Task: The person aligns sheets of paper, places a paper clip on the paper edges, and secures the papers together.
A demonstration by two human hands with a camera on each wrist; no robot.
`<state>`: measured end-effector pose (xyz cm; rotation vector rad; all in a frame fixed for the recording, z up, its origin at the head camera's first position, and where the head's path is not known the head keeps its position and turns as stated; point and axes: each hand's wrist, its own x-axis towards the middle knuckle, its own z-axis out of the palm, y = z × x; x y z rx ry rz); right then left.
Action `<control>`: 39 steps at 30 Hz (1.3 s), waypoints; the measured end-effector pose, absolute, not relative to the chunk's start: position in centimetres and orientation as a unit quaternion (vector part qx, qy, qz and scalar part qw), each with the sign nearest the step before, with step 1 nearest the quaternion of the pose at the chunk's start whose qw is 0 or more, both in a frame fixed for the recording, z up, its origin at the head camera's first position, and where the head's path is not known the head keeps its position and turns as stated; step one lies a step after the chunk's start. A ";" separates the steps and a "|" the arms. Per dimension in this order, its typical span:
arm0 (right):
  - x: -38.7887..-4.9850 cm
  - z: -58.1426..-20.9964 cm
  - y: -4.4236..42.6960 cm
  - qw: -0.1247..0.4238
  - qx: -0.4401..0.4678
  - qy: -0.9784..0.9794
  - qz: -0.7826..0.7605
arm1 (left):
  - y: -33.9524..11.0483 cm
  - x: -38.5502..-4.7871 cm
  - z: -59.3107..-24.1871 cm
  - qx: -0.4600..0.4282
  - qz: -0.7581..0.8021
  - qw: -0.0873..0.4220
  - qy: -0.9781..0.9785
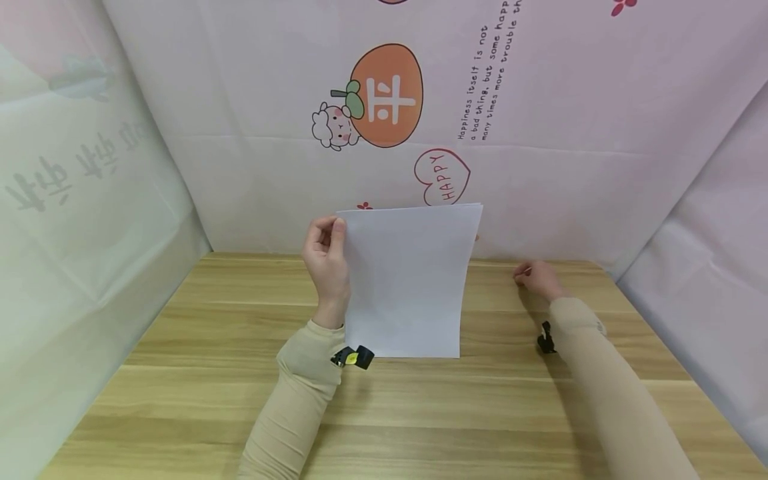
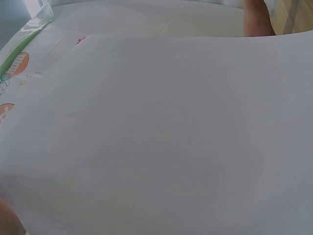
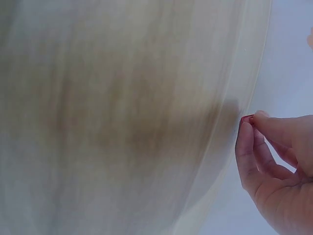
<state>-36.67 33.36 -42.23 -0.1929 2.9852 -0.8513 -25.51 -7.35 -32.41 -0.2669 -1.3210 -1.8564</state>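
I locate the white paper (image 1: pixel 408 287) near the middle of the head view, held upright above the near half of the table (image 1: pixel 420 413); I cannot tell whether its bottom edge touches the surface. A doubled edge shows at its upper right corner. The left hand (image 1: pixel 330 263) grips the paper at the upper left corner, thumb and fingers pinched on the edge. In the left wrist view, I find the paper covering most of the field, with only a small part of that hand at the lower left. The right hand (image 1: pixel 540 279) is well apart from the paper, to its right, near the back edge of the table. Its thumb and forefinger are pinched together on a small red item (image 3: pixel 248 118), visible at the fingertips in the right wrist view; it is too small for me to identify. Both arms wear beige sleeves: the left sleeve (image 1: pixel 300 393) carries a black attachment (image 1: pixel 363 357) with a yellow patch, and a second black fitting (image 1: pixel 546 339) sits beside the right sleeve (image 1: pixel 618 393). Behind the table stands a white backdrop (image 1: pixel 240 80), printed with an orange fruit (image 1: pixel 389 67), a cartoon sheep (image 1: pixel 335 128), a red heart (image 1: pixel 444 175) reading HAPPY, and lines of text (image 1: pixel 489 80). White sheeting (image 1: pixel 90 267) flanks the table on both sides.
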 end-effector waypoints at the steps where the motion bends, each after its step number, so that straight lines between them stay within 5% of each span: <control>1: -36.6 -42.2 33.3 0.015 -0.062 0.959 -0.276 | -7.4 -25.5 -32.4 -0.107 -0.738 0.411 -0.524; 39: -35.0 -40.1 32.9 -0.109 -0.100 0.949 -0.279 | -7.2 -25.5 -32.5 -0.106 -0.739 0.409 -0.525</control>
